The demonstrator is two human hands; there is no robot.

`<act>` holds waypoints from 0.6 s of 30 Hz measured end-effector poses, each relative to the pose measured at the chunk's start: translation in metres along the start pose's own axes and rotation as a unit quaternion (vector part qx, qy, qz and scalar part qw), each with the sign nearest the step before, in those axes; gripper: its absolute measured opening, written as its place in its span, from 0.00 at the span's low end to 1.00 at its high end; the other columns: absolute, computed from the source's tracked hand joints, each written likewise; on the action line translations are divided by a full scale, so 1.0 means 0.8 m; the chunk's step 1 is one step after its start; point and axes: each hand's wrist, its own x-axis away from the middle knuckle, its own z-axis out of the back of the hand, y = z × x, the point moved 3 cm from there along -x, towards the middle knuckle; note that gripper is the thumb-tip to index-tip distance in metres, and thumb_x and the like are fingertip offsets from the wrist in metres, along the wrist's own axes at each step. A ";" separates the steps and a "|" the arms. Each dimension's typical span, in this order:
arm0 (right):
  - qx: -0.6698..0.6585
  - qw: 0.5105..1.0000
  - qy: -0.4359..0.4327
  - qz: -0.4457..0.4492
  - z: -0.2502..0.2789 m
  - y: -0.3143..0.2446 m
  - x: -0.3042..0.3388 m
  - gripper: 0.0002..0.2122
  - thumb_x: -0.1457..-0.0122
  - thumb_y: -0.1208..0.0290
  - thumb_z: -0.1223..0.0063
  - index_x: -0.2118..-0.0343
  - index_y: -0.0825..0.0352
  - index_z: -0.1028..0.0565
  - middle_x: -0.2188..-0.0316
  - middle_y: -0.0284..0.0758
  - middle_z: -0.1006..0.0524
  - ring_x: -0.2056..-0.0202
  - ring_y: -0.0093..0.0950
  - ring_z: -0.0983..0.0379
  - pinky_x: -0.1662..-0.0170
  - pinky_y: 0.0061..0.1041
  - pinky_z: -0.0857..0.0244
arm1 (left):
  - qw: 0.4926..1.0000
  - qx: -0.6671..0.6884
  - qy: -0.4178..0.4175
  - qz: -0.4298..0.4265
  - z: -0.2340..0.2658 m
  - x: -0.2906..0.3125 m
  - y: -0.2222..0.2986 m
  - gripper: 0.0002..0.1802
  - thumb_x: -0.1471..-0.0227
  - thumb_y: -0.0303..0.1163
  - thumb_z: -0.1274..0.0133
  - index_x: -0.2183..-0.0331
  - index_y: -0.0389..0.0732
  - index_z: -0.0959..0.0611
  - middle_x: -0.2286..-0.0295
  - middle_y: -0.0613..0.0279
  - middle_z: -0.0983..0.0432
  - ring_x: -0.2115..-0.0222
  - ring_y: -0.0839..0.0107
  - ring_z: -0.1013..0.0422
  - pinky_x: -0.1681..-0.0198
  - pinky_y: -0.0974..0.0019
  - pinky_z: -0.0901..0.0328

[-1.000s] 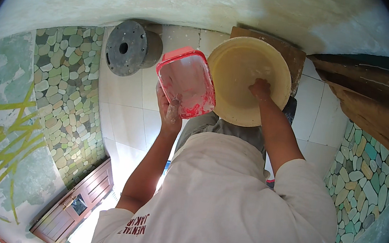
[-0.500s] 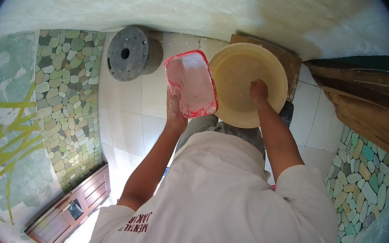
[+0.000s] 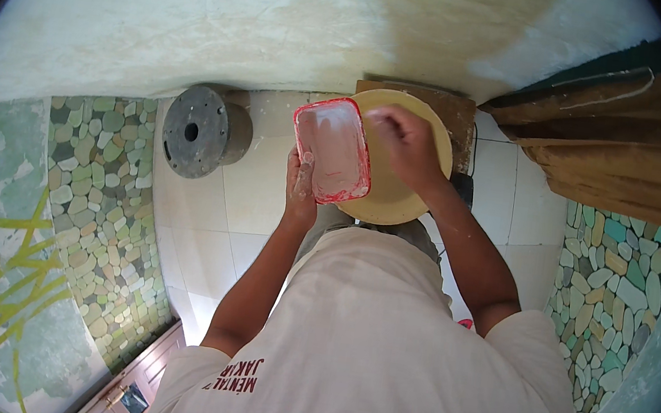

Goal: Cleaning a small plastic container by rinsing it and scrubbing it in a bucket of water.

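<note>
My left hand [image 3: 300, 189] holds a red rectangular tub [image 3: 331, 150] smeared white inside, tilted toward me, gripped from its lower left edge. My right hand [image 3: 405, 141] is above the tub's right rim, over a round pale yellow disc [image 3: 397, 202] that lies on a brown wooden stand [image 3: 454, 110]. Its fingers are curled together at the tub's top right corner; what they pinch cannot be made out.
A grey round concrete block with a centre hole [image 3: 195, 130] stands on the white tiled floor [image 3: 223, 210] to the left. Pebble mosaic strips [image 3: 100, 203] run on both sides. Brown wooden planks [image 3: 618, 151] lean at the right. A wooden door [image 3: 135, 385] is at lower left.
My right hand has lifted off the yellow disc and moved left to the tub's rim. The tub has shifted slightly and stays in my left hand.
</note>
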 end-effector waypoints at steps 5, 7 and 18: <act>0.327 0.897 -0.298 0.026 -0.043 -0.037 -0.002 0.11 0.47 0.73 0.51 0.61 0.70 0.25 0.68 0.46 0.23 0.64 0.41 0.24 0.63 0.36 0.30 | 0.998 -0.060 -0.019 -0.007 -0.026 -0.009 0.007 0.31 0.39 0.46 0.57 0.43 0.37 0.42 0.47 0.56 0.40 0.46 0.68 0.43 0.41 0.63 0.48; 0.371 0.877 -0.307 0.004 -0.053 -0.034 0.000 0.12 0.48 0.72 0.52 0.61 0.70 0.26 0.68 0.46 0.23 0.63 0.42 0.25 0.63 0.38 0.30 | 0.996 -0.084 -0.015 -0.010 -0.032 -0.011 0.009 0.31 0.39 0.45 0.57 0.43 0.36 0.42 0.47 0.56 0.40 0.45 0.68 0.43 0.41 0.63 0.48; 0.368 0.883 -0.266 0.122 -0.078 -0.025 0.007 0.12 0.51 0.71 0.50 0.64 0.69 0.27 0.65 0.44 0.25 0.64 0.41 0.26 0.64 0.40 0.29 | 0.990 -0.094 -0.053 -0.094 -0.048 -0.018 0.023 0.32 0.41 0.44 0.56 0.43 0.34 0.42 0.46 0.53 0.42 0.44 0.65 0.44 0.40 0.62 0.50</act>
